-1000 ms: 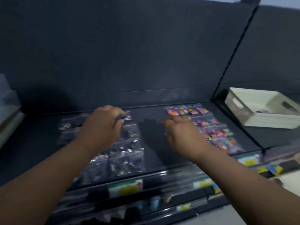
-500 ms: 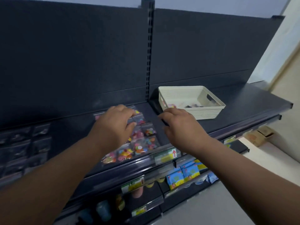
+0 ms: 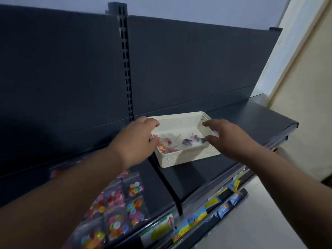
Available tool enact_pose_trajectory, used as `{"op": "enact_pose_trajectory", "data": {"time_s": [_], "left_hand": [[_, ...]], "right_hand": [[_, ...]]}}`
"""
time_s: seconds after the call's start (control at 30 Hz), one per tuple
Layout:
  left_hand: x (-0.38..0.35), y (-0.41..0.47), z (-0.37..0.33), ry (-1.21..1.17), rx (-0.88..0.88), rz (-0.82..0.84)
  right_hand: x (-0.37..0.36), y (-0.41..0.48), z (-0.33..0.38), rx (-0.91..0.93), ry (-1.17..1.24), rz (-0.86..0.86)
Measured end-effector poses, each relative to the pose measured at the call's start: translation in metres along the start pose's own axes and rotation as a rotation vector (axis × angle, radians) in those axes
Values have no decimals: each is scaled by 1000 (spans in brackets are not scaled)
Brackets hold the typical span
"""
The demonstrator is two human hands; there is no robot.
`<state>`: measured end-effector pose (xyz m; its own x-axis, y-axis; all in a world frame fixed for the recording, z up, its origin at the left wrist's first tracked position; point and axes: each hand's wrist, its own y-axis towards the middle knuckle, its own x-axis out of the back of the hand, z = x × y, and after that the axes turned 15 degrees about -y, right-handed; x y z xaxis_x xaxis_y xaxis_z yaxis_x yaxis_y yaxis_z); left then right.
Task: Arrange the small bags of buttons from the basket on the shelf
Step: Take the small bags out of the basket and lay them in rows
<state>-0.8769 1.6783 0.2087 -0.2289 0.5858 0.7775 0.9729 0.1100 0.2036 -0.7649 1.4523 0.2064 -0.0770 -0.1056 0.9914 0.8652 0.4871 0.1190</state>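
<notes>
The left arm (image 3: pixel 71 186) and right arm (image 3: pixel 287 177) stretch forward, bare. The left hand (image 3: pixel 138 141) lies palm down with its fingers curled, though blur hides whether they pinch anything. The right hand (image 3: pixel 228 139) is spread, fingers fairly straight, thumb apart below them.

Basket (image 3: pixel 188 157): cream plastic, weave-textured walls. Shelf (image 3: pixel 251 119): dark matt metal, smooth. Bags (image 3: pixel 116 223) at 7 o'clock: clear, glossy plastic film.

The light is dim and bluish. The dark back panel (image 3: pixel 62 78) and shelf (image 3: pixel 251 119) lose detail, while the pale wall (image 3: pixel 305 87) and white basket (image 3: pixel 188 157) read brightest. The left hand (image 3: pixel 136 141) and right hand (image 3: pixel 228 139) are smeared, their fingers (image 3: pixel 209 123) soft-edged. The bags of buttons (image 3: pixel 115 223) at lower left are blurred, and wide-angle distortion slants the upright post (image 3: pixel 126 69).
</notes>
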Motion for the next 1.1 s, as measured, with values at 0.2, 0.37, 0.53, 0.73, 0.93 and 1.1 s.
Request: {"op": "enact_pose_trajectory", "data": {"time_s": [0.2, 0.37, 0.53, 0.73, 0.93, 1.1], "left_hand": [[-36, 58, -1, -48, 152, 141], [-73, 97, -1, -71, 372, 240], [-110, 123, 8, 63, 592, 380], [-130, 139, 16, 274, 681, 403], [-137, 135, 18, -31, 638, 203], [-127, 135, 19, -396, 718, -87]], "right_hand": [[-13, 57, -29, 30, 39, 198], [-37, 103, -36, 173, 48, 351], [-65, 136, -43, 400, -146, 526], [-90, 155, -48, 515, -220, 565], [-88, 171, -45, 614, -124, 564], [-79, 179, -40, 614, 33, 462]]}}
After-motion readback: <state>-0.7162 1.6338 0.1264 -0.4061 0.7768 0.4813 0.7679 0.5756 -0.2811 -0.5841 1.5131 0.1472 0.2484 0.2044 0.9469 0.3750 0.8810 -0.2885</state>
